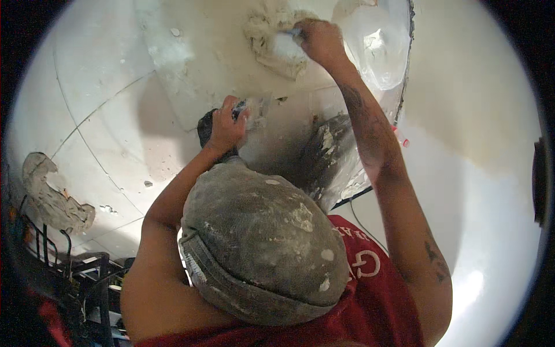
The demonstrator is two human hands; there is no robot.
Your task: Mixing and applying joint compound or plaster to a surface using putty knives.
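My right hand (321, 40), arm stretched far forward, is closed around a putty knife (293, 32) with a bluish part showing. Its blurred end touches wet grey-beige filler (260, 43) spread on the pale surface. Nearer and to the left, my left hand (229, 124) grips a scraper (239, 109) with a dark handle. The scraper's pale blade is smeared by motion. A black shape, whose kind I cannot make out, shows just left of that hand. A rounded grey cloth form (266, 243), flecked with dried white, fills the centre between my arms.
Pale tiles (104, 139) with dark joint lines extend on the left. A thick grey-brown heap (55, 199) lies there, above a black metal frame (98, 289). A dark, white-streaked shape (332, 150) stands between my forearms. A smooth white surface (451, 133) is at right, near a small red-and-white item (400, 136).
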